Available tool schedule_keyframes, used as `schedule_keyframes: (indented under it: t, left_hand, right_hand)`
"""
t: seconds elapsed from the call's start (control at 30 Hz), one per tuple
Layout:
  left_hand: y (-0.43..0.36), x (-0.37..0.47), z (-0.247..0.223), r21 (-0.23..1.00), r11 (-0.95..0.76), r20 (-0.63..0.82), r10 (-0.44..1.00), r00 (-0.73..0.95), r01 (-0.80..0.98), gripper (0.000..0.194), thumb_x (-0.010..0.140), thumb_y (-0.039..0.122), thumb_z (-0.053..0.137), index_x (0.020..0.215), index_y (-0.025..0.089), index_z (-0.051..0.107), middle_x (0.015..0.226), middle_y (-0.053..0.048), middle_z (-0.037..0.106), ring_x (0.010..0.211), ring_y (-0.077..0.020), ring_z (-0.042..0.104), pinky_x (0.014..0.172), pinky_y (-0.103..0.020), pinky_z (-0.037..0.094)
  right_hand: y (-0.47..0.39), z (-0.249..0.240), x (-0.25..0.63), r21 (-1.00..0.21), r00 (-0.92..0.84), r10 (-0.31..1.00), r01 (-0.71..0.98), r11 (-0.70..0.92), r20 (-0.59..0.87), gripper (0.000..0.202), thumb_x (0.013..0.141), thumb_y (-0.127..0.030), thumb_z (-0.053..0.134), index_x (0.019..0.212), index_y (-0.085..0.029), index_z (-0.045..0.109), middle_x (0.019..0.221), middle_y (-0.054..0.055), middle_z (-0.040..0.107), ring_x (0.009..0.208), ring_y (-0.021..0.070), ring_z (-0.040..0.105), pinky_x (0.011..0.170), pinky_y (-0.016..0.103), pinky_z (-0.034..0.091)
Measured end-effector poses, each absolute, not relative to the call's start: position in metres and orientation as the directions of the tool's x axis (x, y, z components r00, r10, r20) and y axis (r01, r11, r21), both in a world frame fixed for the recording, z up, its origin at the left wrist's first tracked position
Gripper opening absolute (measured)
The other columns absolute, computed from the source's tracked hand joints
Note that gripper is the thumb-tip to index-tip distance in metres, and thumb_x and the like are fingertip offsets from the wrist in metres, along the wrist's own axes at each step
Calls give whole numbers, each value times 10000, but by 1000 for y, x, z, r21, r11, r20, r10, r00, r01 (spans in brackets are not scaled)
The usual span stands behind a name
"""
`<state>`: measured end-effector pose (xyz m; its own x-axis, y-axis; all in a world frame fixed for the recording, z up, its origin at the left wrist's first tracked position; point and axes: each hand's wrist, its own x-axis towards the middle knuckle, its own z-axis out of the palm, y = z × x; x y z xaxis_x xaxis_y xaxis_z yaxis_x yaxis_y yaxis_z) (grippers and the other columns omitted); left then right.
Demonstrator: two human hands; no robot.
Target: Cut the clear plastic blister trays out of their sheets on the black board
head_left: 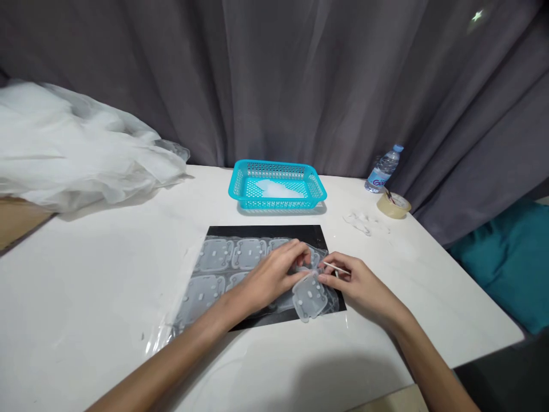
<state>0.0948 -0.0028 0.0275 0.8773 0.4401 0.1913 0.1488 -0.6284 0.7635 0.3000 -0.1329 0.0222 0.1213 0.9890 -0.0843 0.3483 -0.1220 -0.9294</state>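
Observation:
A clear plastic sheet (229,273) with rows of frosted, rounded-square pieces lies over a black board (266,230). One frosted plastic piece (309,297), marked with small white spots, is tilted up at the sheet's right end. My left hand (274,273) reaches across the sheet, its thumb and fingers closed on the upper edge of that piece. Close beside it, my right hand (360,283) pinches a thin pale stick (337,268), and its fingertips meet the same edge. What exactly lies between the fingertips is partly hidden.
A turquoise basket (278,204) holding white pieces stands behind the board. Toward the back right are a water bottle (384,170), a tape roll (393,206) and crumpled white scraps (360,223). White, filmy material (81,149) is heaped at the left.

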Motion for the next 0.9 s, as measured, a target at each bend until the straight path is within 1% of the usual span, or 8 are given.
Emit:
schedule_keyframes:
  t: [0.13,0.23,0.3,0.4,0.5,0.6,0.7,0.9]
  left_hand:
    - [-4,91,30,797,-586,160,437,885,146,88,1041,317,587,1019,233,570,951,12,544,826,-168,533,754,-295,418]
    - [-6,90,34,801,-576,133,435,891,161,140,1067,366,538,1061,245,608,1009,2,540,864,-169,549,811,-311,435]
    - [-8,91,38,814,-557,124,440,889,162,165,1074,385,520,1068,244,607,1040,-2,547,886,-168,562,837,-318,443]
    - [-13,93,43,862,-474,130,547,827,178,162,1047,389,565,1050,230,535,986,10,562,837,-158,559,788,-303,444]
    - [-19,93,47,887,-383,52,639,768,259,309,1058,486,508,903,219,505,799,42,511,722,-148,503,689,-288,406]
    - [-23,90,46,906,-315,-50,583,811,282,458,1063,580,440,854,203,596,757,35,535,712,-151,505,663,-284,393]
    - [-25,88,44,946,-252,-40,534,845,204,402,1041,562,514,1022,212,710,877,10,662,789,-162,580,708,-277,439]
    - [-27,89,44,969,-226,34,515,856,98,244,988,428,667,1112,233,747,994,-1,762,912,-176,693,825,-279,525]
  right_hand:
    - [-135,30,298,-956,84,994,280,-91,-70,237,960,-436,702,909,-206,678,875,2,653,825,178,607,754,274,461]
    - [-136,35,297,-946,118,992,316,-76,-40,210,989,-420,660,924,-221,641,836,-18,600,759,161,549,687,260,419]
    - [-137,37,296,-934,143,990,354,-57,-6,177,1005,-399,630,947,-232,625,852,-18,588,763,163,533,690,261,413]
    - [-138,37,294,-925,161,986,380,-19,45,136,1021,-358,593,957,-239,609,896,-12,596,797,166,535,721,265,416]
    - [-139,36,293,-930,195,978,366,-4,72,111,1021,-327,586,951,-241,583,851,-23,567,766,157,520,703,261,408]
    - [-141,35,293,-933,197,977,360,11,88,117,1015,-333,593,948,-239,576,833,-24,554,736,153,516,673,262,405]
    - [-142,35,294,-934,181,978,357,31,101,107,1008,-324,603,945,-241,581,846,-18,569,735,153,535,674,265,419]
    - [-144,38,296,-924,152,978,375,76,142,84,1006,-294,601,941,-242,587,861,-11,580,755,157,549,693,265,435]
